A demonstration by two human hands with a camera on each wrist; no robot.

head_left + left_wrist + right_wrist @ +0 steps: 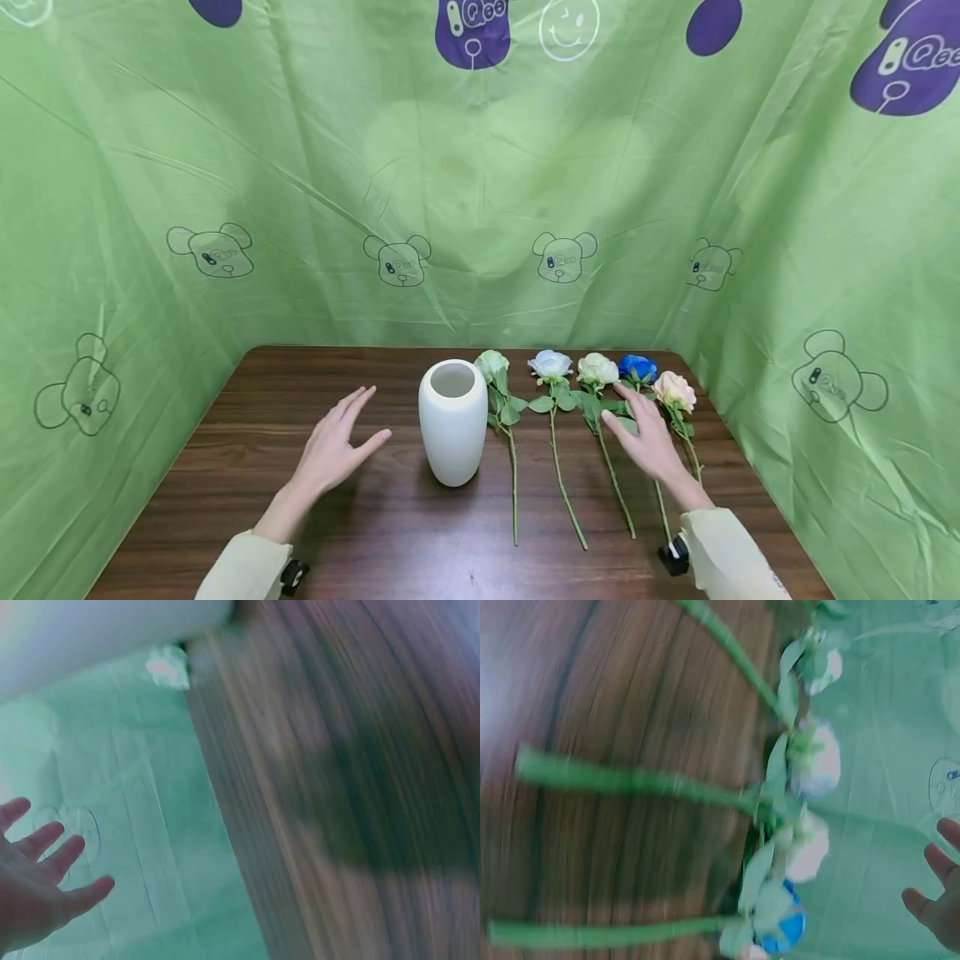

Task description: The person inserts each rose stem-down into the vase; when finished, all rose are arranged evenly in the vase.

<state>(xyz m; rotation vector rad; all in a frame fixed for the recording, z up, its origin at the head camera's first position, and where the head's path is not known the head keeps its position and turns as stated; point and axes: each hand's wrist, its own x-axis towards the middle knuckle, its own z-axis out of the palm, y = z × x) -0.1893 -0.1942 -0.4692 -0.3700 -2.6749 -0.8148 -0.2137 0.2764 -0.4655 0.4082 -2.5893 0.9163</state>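
A white vase (pixel 453 429) stands upright near the middle of the wooden table. To its left, my left hand (pixel 333 446) hovers with fingers spread and holds nothing; the left wrist view shows the vase's pale side (pixel 112 637) at the top. My right hand (pixel 648 437) is over the flowers on the right, fingers extended, nothing in its grasp. Below it lie a cream flower (pixel 597 370), a blue flower (pixel 637 367) and a peach flower (pixel 674 390), part of their stems hidden by the hand. Farther left are a pale blue flower (pixel 551 364) and a pale green flower (pixel 492 364).
The dark wood table (pixel 247 450) ends at a green curtain (pixel 480 308) with printed bear heads, which also hangs at both sides. Flower stems (pixel 561 467) point toward the table's near edge. Each sleeve has a black wrist device (pixel 294 575) beside it.
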